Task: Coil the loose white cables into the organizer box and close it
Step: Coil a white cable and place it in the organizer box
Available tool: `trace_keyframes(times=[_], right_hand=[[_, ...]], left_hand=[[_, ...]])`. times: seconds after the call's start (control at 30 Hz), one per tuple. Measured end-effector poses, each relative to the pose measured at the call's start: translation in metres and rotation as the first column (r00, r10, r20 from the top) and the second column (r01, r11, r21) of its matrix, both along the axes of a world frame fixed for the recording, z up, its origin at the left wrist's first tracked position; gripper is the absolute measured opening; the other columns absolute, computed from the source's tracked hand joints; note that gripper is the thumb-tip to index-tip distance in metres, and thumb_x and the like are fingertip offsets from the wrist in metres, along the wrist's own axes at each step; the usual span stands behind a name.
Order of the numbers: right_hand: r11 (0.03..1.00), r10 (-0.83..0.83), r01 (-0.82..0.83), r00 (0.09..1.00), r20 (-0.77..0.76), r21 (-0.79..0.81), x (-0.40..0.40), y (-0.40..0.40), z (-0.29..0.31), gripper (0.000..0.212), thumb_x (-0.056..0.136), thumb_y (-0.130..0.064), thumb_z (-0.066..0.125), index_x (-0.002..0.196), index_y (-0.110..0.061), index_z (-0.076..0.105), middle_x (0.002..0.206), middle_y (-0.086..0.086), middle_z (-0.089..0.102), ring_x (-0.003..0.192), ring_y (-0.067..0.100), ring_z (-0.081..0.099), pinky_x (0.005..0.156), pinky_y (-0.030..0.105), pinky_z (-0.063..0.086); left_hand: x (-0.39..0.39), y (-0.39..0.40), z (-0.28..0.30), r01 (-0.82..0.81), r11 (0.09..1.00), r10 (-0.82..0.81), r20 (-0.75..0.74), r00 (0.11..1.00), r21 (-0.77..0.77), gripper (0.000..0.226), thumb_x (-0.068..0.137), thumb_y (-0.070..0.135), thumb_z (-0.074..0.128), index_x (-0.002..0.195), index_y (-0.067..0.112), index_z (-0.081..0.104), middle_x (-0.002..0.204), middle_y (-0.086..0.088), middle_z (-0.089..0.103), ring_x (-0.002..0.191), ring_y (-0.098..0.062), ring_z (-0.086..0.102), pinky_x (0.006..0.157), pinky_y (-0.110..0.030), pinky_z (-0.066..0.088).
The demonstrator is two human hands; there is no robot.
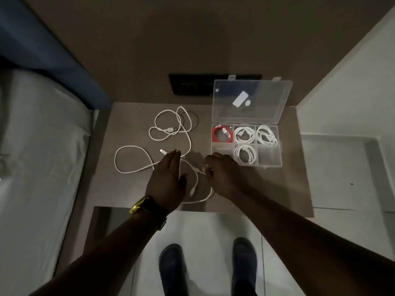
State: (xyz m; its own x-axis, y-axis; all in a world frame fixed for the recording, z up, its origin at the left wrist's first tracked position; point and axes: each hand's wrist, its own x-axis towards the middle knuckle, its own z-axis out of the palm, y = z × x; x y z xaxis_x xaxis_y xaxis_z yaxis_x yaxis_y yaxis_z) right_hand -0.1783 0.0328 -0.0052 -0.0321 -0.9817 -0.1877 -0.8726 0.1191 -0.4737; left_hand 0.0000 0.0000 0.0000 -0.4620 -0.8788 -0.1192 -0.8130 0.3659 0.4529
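Shoes: two dark shoes [173,268] stand on pale floor tiles at 6 o'clock, below the table edge.
Left hand: left hand [167,178] lies flat and released, fingers straight and together, palm down over a loose white cable [132,159]; a gold-and-black watch [147,207] sits on its wrist.
Right hand: right hand [222,171] has its fingers curled, pinching a strand of the same cable near its plug, just at 3 o'clock of the left hand.
Loose cables: the held cable loops out toward 9 o'clock and under both hands; a second white cable [168,124] lies tangled at 12 o'clock of the left hand, well clear of it.
Organizer box: clear organizer box [245,144] sits at 2 o'clock of the hands on the brown table [295,167], its lid [252,101] raised open at the back.
Compartments: a red cable [222,134] coils in the back left cell; three white coils fill other cells; two front cells look empty.
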Motion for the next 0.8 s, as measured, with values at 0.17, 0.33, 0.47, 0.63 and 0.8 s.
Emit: trace_keyframes(times=[0.17,0.33,0.47,0.63,0.8], right_hand=[[0.997,-0.013,0.012,1.000,0.012,0.079,0.021,0.001,-0.032,0.007,0.077,-0.011,0.064,0.084,-0.014,0.062,0.090,0.010,0.066,0.086,0.034,0.064,0.065,0.032,0.037],[0.998,-0.016,0.019,0.999,-0.049,0.066,0.020,-0.002,-0.042,0.010,0.083,-0.017,0.063,0.093,-0.015,0.062,0.097,0.007,0.066,0.091,0.030,0.064,0.065,0.028,0.031],[0.998,-0.026,0.020,0.995,0.095,0.065,0.015,-0.010,-0.039,0.013,0.082,-0.010,0.059,0.095,-0.009,0.063,0.097,0.012,0.064,0.092,0.034,0.062,0.075,0.039,0.049],[0.983,0.114,-0.073,0.962,0.249,-0.168,0.010,-0.026,-0.022,0.053,0.077,0.006,0.055,0.127,-0.012,0.061,0.129,0.008,0.062,0.119,0.028,0.054,0.103,0.037,0.044],[0.984,0.096,-0.024,0.912,0.400,-0.179,0.004,-0.057,0.013,0.022,0.095,0.001,0.044,0.111,0.006,0.058,0.101,0.019,0.065,0.094,0.030,0.063,0.083,0.039,0.051]], left_hand=[[0.001,0.015,-0.037,-0.019,0.996,0.021,-0.021,1.000,0.085,0.037,0.082,0.012,0.061,0.119,0.010,0.059,0.114,-0.014,0.065,0.099,-0.036,0.061,0.076,-0.036,0.047],[-0.017,0.015,-0.069,-0.034,0.976,0.022,0.061,0.998,0.213,0.035,0.080,0.039,0.067,0.100,0.013,0.056,0.091,-0.005,0.059,0.078,-0.027,0.059,0.062,-0.029,0.037],[-0.028,0.005,-0.066,-0.086,0.959,0.062,0.095,0.994,0.271,0.033,0.073,0.047,0.067,0.081,0.018,0.054,0.081,-0.006,0.066,0.075,-0.029,0.063,0.063,-0.026,0.037],[-0.031,-0.026,-0.006,-0.273,0.709,0.540,-0.251,0.803,0.650,0.025,0.068,0.033,0.055,0.063,0.010,0.062,0.060,-0.008,0.058,0.061,-0.026,0.054,0.059,-0.034,0.039],[-0.031,-0.056,0.059,0.294,0.184,0.865,-0.296,0.404,0.938,0.021,0.080,0.023,0.042,0.061,0.015,0.044,0.059,-0.001,0.038,0.051,-0.016,0.037,0.048,-0.027,0.029]])
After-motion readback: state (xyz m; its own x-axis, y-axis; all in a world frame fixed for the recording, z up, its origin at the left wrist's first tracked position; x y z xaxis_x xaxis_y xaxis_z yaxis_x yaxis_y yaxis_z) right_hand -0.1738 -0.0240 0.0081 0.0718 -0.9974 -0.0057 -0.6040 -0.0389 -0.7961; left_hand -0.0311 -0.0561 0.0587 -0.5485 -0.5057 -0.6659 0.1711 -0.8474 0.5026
